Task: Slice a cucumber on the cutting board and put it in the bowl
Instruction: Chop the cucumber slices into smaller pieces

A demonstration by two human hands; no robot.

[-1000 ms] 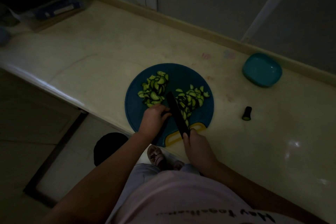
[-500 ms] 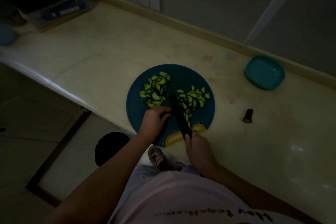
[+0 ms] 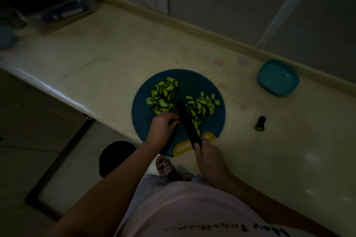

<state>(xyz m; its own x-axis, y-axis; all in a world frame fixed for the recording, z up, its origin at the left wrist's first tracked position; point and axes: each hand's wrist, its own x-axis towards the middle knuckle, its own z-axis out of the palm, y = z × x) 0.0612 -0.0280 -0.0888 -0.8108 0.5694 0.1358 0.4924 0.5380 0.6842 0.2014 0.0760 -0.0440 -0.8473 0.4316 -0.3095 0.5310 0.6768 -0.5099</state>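
Note:
A round blue cutting board (image 3: 194, 81) with a yellow handle lies on the pale counter. Two heaps of half-moon cucumber slices rest on it, the left heap (image 3: 163, 96) and the right heap (image 3: 202, 107). My right hand (image 3: 209, 157) grips the handle of a dark knife (image 3: 187, 121), whose blade runs up between the heaps. My left hand (image 3: 161, 128) presses down just left of the blade, fingers curled over a dark cucumber piece that is mostly hidden. A teal bowl (image 3: 277, 78) stands empty at the back right.
A cut-off dark cucumber end (image 3: 260, 123) lies on the counter right of the board. A clear box (image 3: 57, 13) sits at the far left by the wall. The counter's front edge (image 3: 63, 94) runs diagonally past the board, floor below.
Both hands and the knife stay in nearly the same spot on the board. The heaps look the same; only the view has shifted slightly.

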